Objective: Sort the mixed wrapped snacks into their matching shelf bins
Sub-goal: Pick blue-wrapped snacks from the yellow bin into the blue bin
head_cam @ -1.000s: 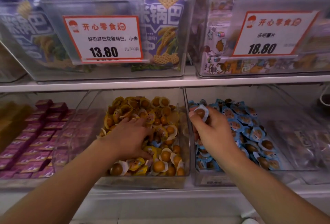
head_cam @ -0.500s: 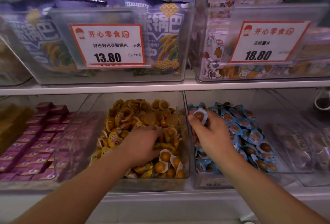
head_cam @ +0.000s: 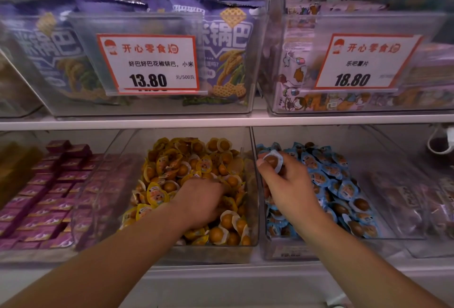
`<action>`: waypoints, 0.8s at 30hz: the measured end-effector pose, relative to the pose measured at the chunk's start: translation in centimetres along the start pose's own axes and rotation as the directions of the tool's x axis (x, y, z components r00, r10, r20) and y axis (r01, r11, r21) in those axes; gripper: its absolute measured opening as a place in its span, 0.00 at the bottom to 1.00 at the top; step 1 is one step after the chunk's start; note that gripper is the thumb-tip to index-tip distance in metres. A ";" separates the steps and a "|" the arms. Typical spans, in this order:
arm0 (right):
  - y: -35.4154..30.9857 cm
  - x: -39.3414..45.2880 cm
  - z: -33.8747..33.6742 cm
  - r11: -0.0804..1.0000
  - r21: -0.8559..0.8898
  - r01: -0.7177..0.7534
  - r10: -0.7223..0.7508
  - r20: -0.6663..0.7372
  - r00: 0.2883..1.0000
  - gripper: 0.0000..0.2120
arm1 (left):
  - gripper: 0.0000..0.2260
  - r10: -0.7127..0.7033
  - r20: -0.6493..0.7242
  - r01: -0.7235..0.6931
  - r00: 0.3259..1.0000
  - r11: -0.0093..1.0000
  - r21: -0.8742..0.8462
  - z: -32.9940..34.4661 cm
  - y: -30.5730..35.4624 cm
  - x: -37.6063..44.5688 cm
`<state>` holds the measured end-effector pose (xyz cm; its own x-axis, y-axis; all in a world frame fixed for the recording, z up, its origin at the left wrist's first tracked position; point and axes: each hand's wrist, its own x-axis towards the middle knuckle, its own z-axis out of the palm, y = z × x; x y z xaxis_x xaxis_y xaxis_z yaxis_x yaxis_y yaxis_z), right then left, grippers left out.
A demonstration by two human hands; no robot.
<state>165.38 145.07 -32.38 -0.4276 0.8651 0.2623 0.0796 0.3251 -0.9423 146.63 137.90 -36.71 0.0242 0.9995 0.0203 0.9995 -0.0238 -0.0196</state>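
Note:
A clear middle bin on the lower shelf holds a heap of yellow-wrapped round snacks. My left hand is dug into that heap, its fingers curled down among the wrappers; what they hold is hidden. To the right, a second clear bin holds blue-wrapped round snacks. My right hand hovers over that bin's left side and pinches one blue-wrapped snack between thumb and fingers.
A bin of purple boxed snacks stands at the left. A bin of dark wrapped items is at the right. The upper shelf carries bins of purple bags with price tags 13.80 and 18.80.
My left hand has moved right and dug deeper into the yellow snacks, its fingers curling under. My right hand still holds the blue-wrapped snack over the blue bin.

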 end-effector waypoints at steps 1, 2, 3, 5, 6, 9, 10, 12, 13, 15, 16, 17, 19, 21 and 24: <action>0.0 0.0 0.0 1.000 -0.003 0.002 -0.002 -0.003 1.000 0.08 | 0.13 0.007 -0.002 -0.007 1.000 1.000 -0.004 0.0 -0.1 0.1; 0.0 0.0 0.0 1.000 -0.004 0.004 -0.004 -0.004 1.000 0.08 | 0.12 0.011 -0.001 -0.011 1.000 1.000 -0.012 0.1 0.0 0.2; 0.0 0.0 0.0 1.000 -0.004 0.004 -0.004 -0.006 1.000 0.08 | 0.11 0.008 0.005 -0.007 1.000 1.000 -0.016 0.2 -0.1 0.3; 0.1 0.0 0.0 1.000 -0.003 0.001 -0.001 -0.006 1.000 0.08 | 0.12 -0.016 0.009 0.016 1.000 1.000 -0.018 0.3 -0.2 0.3; 0.2 0.0 0.0 1.000 -0.005 0.002 -0.002 -0.006 1.000 0.07 | 0.14 -0.034 0.003 0.034 0.999 0.999 -0.031 0.2 -0.3 0.3; 0.3 0.1 -0.2 1.000 -0.018 0.013 -0.013 -0.009 1.000 0.06 | 0.15 -0.145 -0.104 0.131 0.984 0.982 -0.135 -0.8 -0.5 -0.3; 0.3 0.1 -0.2 1.000 -0.017 0.015 -0.015 -0.017 1.000 0.06 | 0.14 -0.222 -0.167 0.182 0.961 0.956 -0.229 -1.4 -0.7 -0.7; 0.0 0.1 -0.3 0.999 -0.017 0.027 -0.028 -0.065 0.998 0.06 | 0.12 -0.390 -0.245 0.226 0.887 0.832 -0.506 -2.6 -1.2 -1.5; -0.3 0.1 -0.4 0.998 -0.026 0.052 -0.055 -0.110 0.992 0.06 | 0.11 -0.457 -0.252 0.196 0.853 0.728 -0.657 -3.3 -1.5 -1.9; -1.6 -0.3 -0.5 0.990 -0.022 0.141 -0.142 -0.200 0.969 0.07 | 0.11 -0.564 -0.173 0.128 0.807 0.454 -0.882 -4.6 -1.6 -2.9; -2.4 -0.6 -0.5 0.982 -0.001 0.187 -0.183 -0.214 0.960 0.07 | 0.13 -0.600 -0.074 0.102 0.797 0.255 -0.962 -5.1 -1.5 -3.4; -3.4 -1.2 -0.2 0.975 0.023 0.223 -0.214 -0.200 0.956 0.07 | 0.15 -0.597 0.054 0.080 0.801 0.018 -0.997 -5.4 -1.3 -3.9; -4.9 -2.4 1.1 0.975 0.056 0.213 -0.209 -0.076 0.975 0.07 | 0.15 -0.507 0.199 0.011 0.839 -0.349 -0.937 -5.4 -0.9 -4.3; -5.8 -3.3 2.8 0.994 0.001 0.105 -0.105 0.119 0.987 0.07 | 0.09 -0.457 0.180 -0.064 0.871 -0.468 -0.881 -5.3 -0.6 -4.6; -6.1 -3.5 5.4 0.985 0.067 -0.157 0.136 0.250 0.959 0.06 | 0.08 -0.451 0.154 -0.086 0.879 -0.469 -0.879 -5.3 -0.5 -5.5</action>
<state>161.55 137.98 -28.67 -0.6243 0.7779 0.0718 0.0849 0.1589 -0.9836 146.11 132.35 -31.55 -0.4328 0.8925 -0.1274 -0.4537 -0.0935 0.8862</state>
